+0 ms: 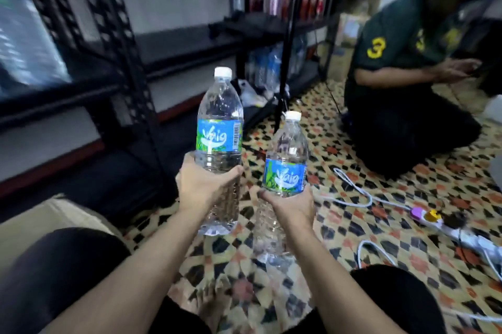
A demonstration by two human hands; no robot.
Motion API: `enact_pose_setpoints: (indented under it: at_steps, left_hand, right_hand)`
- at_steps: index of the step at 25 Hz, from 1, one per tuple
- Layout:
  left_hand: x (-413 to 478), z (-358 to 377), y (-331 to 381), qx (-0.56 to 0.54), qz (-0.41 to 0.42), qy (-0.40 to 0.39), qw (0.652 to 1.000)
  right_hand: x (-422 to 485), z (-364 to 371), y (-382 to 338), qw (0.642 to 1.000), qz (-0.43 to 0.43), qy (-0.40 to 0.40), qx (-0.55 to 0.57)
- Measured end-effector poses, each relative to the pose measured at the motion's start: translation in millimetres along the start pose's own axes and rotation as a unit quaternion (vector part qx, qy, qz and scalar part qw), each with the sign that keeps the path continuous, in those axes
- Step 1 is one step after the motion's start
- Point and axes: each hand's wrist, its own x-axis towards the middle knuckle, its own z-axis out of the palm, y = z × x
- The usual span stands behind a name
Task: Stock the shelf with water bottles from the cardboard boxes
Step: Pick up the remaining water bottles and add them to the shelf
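Observation:
My left hand (202, 184) grips a clear water bottle (220, 121) with a blue label and white cap around its lower half, upright above the patterned floor. My right hand (290, 204) grips a second, similar water bottle (288, 162) just below its label, a little lower and to the right. The black metal shelf (116, 43) rises on the left, with blurred water bottles (24, 34) on an upper level at far left. A corner of a cardboard box (51, 214) shows at the lower left beside my knee.
Another person in a dark green shirt (402, 43) sits on the floor at right. A white power strip (448, 227) and cables (353, 187) lie on the tiled floor at right. A farther shelf (271, 21) holds bottles and red cans.

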Motion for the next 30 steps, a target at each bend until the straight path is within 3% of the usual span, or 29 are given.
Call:
enact_pose_setpoints:
  at_steps: [6, 10, 12, 18, 25, 30]
  left_hand:
    - [-12, -132, 62, -0.033, 0.123, 0.121, 0.985]
    - [-15, -193, 82, -0.038, 0.178, 0.210, 0.961]
    - [-13, -243, 85, -0.049, 0.181, 0.287, 0.939]
    - [-10, -323, 70, -0.022, 0.149, 0.384, 0.911]
    - [-38, -432, 25, 0.036, 0.104, 0.520, 0.847]
    - [-54, -506, 1, 0.063, 0.071, 0.577, 0.811]
  right_hand:
    - [-77, 41, -111, 0.977, -0.186, -0.090, 0.053]
    - [-116, 75, -162, 0.951, -0.264, -0.148, 0.059]
    - [-153, 109, -197, 0.925, -0.298, -0.222, 0.073]
    - [-213, 178, -230, 0.882, -0.334, -0.312, 0.112]
    - [-317, 258, -230, 0.820, -0.362, -0.431, 0.107]
    - [-388, 311, -223, 0.774, -0.365, -0.505, 0.112]
